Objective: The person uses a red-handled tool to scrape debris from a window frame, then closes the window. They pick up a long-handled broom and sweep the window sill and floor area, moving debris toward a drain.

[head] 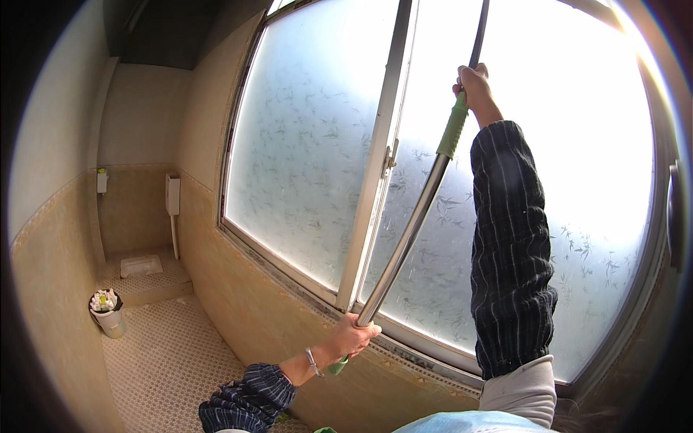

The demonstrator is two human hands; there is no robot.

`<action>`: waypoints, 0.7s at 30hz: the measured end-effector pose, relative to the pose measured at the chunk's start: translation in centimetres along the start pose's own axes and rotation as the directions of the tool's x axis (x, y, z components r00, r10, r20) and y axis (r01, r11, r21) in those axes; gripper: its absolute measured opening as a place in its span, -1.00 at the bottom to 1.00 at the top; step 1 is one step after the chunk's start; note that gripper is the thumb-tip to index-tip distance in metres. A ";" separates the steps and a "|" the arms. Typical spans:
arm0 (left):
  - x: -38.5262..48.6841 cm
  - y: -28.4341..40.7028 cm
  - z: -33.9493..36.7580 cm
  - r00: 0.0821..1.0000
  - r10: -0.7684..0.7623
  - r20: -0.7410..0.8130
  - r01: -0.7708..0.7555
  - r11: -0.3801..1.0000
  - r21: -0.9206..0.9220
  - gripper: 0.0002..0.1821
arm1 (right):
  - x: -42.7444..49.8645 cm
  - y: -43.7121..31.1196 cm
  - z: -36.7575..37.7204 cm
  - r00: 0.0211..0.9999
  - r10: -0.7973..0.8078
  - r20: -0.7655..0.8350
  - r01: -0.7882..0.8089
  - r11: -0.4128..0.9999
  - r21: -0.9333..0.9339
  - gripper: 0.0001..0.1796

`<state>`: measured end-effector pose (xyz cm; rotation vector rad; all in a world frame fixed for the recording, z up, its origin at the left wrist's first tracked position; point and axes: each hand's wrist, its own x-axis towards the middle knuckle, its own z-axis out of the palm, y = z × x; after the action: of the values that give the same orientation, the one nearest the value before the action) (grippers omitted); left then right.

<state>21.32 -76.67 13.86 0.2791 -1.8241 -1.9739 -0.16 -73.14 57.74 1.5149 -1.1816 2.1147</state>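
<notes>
A long pole of shiny metal [406, 238] with green plastic grip parts slants up across a frosted sliding window [303, 146]. Near its lower end, just above the green end cap [339, 366], my left hand [352, 336] is closed around the metal tube. Higher up, my right hand [474, 85] grips the pole above the green sleeve [452, 127], where a darker section runs out of the top of the view. The pole's far end is hidden beyond the picture. Leaf patterns mark the glass, and a latch [390, 158] sits on the middle frame.
Below the window runs a sill [411, 360] over a tan wall. At the left, a waste bin [111, 323] filled with paper stands on the patterned tile floor. Farther back are a squat toilet [141, 266] on a raised step and a white cistern [172, 194] with its pipe.
</notes>
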 end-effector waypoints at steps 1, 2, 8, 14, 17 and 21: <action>0.1 -0.5 -0.5 0.999 0.036 -0.029 -0.035 0.999 0.029 -0.54 | -0.7 0.2 -0.4 1.000 -0.008 -0.011 0.009 0.999 0.032 -0.76; -0.2 -1.2 -0.9 0.996 0.064 -0.056 -0.061 0.996 0.060 -0.55 | -1.4 0.4 -0.9 1.000 0.013 -0.021 -0.012 0.998 0.065 -0.77; -0.6 -6.2 3.6 0.997 0.054 0.050 -0.049 0.994 -0.099 -0.56 | -3.4 1.1 -1.4 0.997 0.008 0.081 -0.009 1.000 0.012 -0.77; 3.6 -4.9 4.1 0.990 0.103 0.096 -0.079 0.970 -0.231 -0.56 | -0.8 1.8 1.9 0.986 -0.035 0.161 0.052 0.993 -0.105 -0.77; 5.5 -4.3 2.2 0.984 0.095 0.152 -0.061 0.975 -0.214 -0.54 | 1.2 2.0 3.7 0.986 -0.080 0.149 0.102 0.984 -0.144 -0.79; 7.0 -4.1 -1.5 0.990 0.101 0.100 -0.088 0.988 -0.127 -0.54 | 1.8 4.0 4.5 0.996 -0.052 0.071 0.060 0.992 -0.111 -0.78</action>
<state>15.10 -80.98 10.68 0.0492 -1.7368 -2.0582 -0.49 -79.38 58.00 1.5610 -1.2446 1.9405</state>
